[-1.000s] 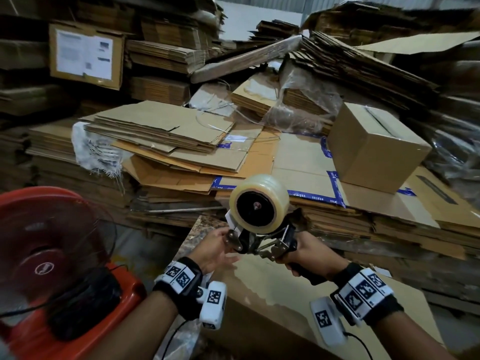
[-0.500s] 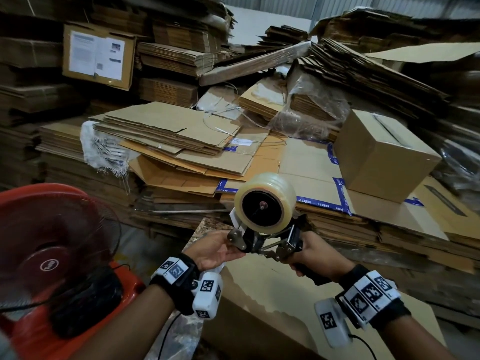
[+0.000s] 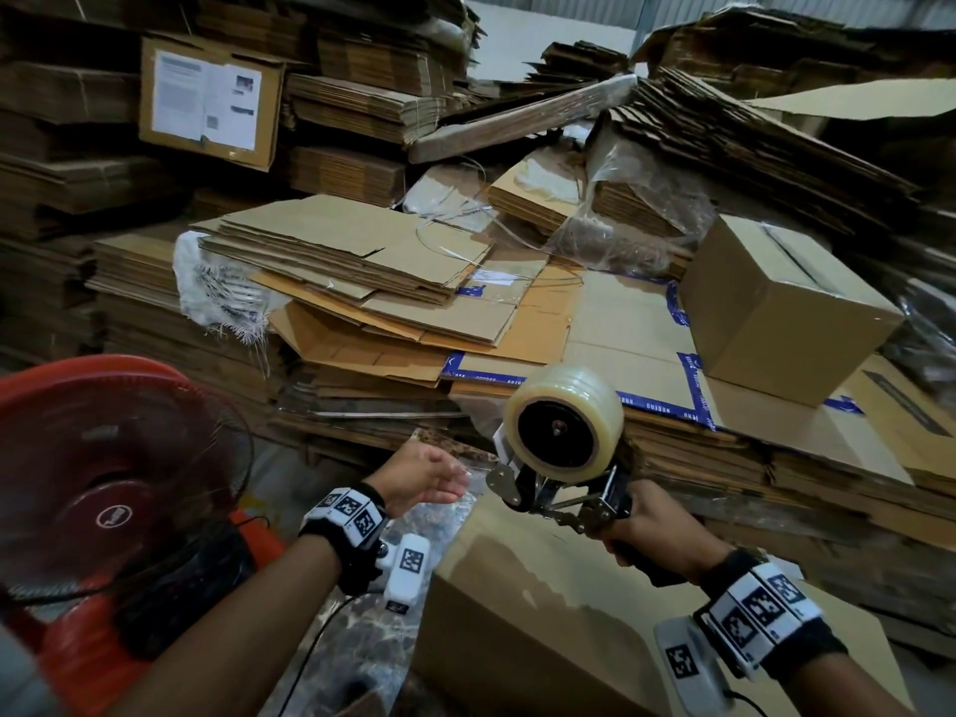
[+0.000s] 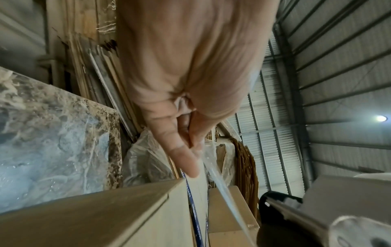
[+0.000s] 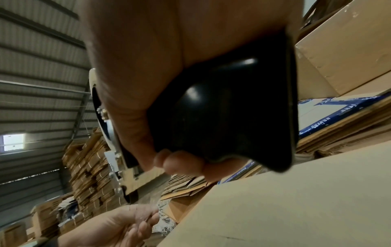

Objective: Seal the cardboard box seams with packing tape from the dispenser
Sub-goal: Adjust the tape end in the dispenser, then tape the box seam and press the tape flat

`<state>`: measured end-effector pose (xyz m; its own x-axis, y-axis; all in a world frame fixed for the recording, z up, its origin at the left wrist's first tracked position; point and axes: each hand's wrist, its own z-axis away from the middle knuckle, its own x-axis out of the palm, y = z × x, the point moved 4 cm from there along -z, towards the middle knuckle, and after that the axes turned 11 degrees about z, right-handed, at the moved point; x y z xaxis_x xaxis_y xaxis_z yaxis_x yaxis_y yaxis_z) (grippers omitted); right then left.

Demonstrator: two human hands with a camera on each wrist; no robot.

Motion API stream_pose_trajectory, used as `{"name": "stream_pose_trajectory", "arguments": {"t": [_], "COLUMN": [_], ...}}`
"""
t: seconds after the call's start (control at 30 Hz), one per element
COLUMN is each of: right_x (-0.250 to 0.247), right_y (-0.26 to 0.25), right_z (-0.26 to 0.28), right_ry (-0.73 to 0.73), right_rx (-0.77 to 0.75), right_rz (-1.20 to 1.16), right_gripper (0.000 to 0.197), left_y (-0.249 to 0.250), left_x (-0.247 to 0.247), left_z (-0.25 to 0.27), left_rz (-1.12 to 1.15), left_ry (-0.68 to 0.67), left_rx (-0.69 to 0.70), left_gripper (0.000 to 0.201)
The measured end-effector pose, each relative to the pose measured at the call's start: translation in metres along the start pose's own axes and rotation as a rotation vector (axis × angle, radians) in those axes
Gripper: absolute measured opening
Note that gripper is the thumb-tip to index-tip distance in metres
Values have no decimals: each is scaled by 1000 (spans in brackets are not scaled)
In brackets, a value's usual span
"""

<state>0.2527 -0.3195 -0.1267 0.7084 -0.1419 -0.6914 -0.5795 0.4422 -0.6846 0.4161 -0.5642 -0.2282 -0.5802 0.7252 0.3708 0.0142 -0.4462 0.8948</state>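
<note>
While the right hand (image 3: 654, 530) curls round the black handle (image 3: 639, 558) of the tape dispenser (image 3: 561, 460) in the head view, the clear tape roll (image 3: 564, 421) stands above and just ahead of that fist, over the far edge of the cardboard box (image 3: 543, 628). The left hand (image 3: 421, 478) is just left of the dispenser's metal front, beyond the box's far left corner, palm turned inward, fingers bunched around a faint clear tape strip (image 3: 468, 470) that runs toward the dispenser. A red fan (image 3: 103, 489) sits at the lower left. Behind lie stacks of flattened cartons (image 3: 357, 266), and a second box (image 3: 781, 313) stands on them at the right.

From the left wrist, the left hand (image 4: 186, 80) pinches the tape strip (image 4: 220, 185) between thumb and fingertips (image 4: 187, 160); the strip runs taut from the pinch down to the dispenser (image 4: 330, 208) at the lower right. The fingertips hover just above a corner of the cardboard box (image 4: 101, 217). A marbled slab (image 4: 52, 137) lies at the left.

From the right wrist, the right hand (image 5: 148, 75) wraps tightly round the handle (image 5: 230, 117), fingertips (image 5: 180, 162) closing under it. The dispenser's metal frame (image 5: 114, 150) extends beyond the fist, and the cardboard box (image 5: 285, 208) lies just beneath the handle, apart from it. The left hand (image 5: 118, 225) shows at the lower left, its fingers gathered; the tape is too faint here to make out.
</note>
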Motion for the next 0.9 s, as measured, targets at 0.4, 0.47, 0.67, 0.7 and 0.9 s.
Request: {"name": "stream_pose_trajectory", "arguments": {"t": [0.4,0.47,0.67,0.7,0.9], "right_x": [22,25,24,24,23], "right_y": [22,27,30,31,34], "right_z": [-35,-38,-43,-44,-49], "right_ry": [-17,-9,8,9,-11], "right_rx": [165,176,185,185,202], "right_rz": [136,178,248,261,279], "right_gripper": [9,17,22,20,11], "left_y": [-38,-46,-61,-68,-63], "left_x": [-7,-4,-3,-8,-10], "left_z": [-35,-35,-36,-37,-20], "left_rz": [-310,-401,-685,-734,-822], "left_ry": [24,-2,-85,-118,-90], "left_rx": [140,181,255,222,144], "left_gripper": [14,21,25,31,52]}}
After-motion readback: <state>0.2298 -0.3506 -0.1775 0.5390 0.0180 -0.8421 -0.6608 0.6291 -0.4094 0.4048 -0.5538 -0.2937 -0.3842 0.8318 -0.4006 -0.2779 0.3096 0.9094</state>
